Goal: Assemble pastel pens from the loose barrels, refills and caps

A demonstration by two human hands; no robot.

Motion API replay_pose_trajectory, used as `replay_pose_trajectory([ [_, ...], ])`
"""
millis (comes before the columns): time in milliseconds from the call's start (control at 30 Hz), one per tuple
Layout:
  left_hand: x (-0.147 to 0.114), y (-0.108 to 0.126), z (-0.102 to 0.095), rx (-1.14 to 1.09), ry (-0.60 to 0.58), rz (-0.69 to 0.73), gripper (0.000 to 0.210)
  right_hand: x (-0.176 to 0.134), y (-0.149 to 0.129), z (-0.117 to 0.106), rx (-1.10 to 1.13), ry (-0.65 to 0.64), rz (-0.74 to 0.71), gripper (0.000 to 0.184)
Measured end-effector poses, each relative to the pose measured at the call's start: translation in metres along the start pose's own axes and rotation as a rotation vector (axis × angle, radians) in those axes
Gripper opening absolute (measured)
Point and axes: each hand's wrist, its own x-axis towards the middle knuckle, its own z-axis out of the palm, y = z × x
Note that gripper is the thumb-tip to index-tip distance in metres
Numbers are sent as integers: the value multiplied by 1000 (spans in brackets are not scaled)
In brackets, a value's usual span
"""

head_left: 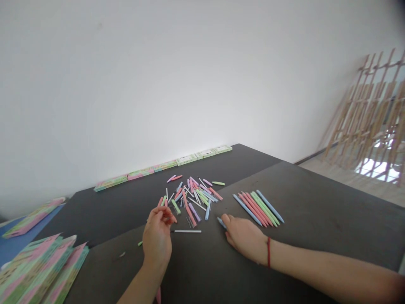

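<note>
left hand [157,236]: curled, fingertips pinched round a small pink pen part [172,219], lifted just off the bench [316,219].
right hand [245,237]: palm down and flat on the bench, fingers loosely closed; the forefinger and thumb touch the end of a blue barrel [220,222]. It looks pinned or pinched more than lifted; how firm the hold is I cannot tell.
refill [187,231]: thin white rod lying flat between the two hands, apart from both.
loose pile [194,195]: pink, green, blue and lilac pen barrels, caps and white refills, jumbled and overlapping, just beyond the hands.
finished row [257,207]: whole pens laid side by side, touching, just right of the pile and beside the right hand.
handling: the parts are probably light, stiff plastic, smooth and round, so they are apt to roll or skid on the bench. A fingertip pinch at mid-barrel should steady them; the refill is likely the weakest piece, best taken near its middle and not bent.
boxes [164,165]: flat green and pink cartons in a line along the wall edge of the bench.
stacks [44,270]: more pink and green cartons piled at the near left.
writing: print shows on the cartons, but it is too small and blurred to read; no brand can be made out on the pens.
wrist: a red thread [268,251] circles the right wrist.
</note>
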Motion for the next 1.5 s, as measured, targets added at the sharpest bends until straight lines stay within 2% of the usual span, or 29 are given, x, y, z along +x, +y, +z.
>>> replay_pose_trajectory([
  [133,3,3,0,5,-3,-5,0,14,26,4,-65,38,87,16],
  [267,2,-2,-2,21,-11,-28,2,28,45,9,-128,92,110,20],
  [433,-6,-18,-3,55,-38,-105,8,37,53,6,-153,123,118,26],
  [567,-14,-28,0,70,-46,-148,8,41,37,-3,-131,119,79,27],
  [700,-15,-32,0,66,-1,-157,13,48,0,-9,-63,104,-27,19],
  [800,-14,-32,-1,65,9,-152,14,58,-33,-7,-7,126,-81,21],
  [933,-16,-31,0,81,-56,-161,17,77,-59,2,64,157,-83,19],
  [1200,-16,-35,-1,135,-100,-203,20,85,-65,10,94,141,-62,18],
  [1500,-17,-34,-1,213,-122,-196,22,83,-55,6,178,5,-104,16],
])
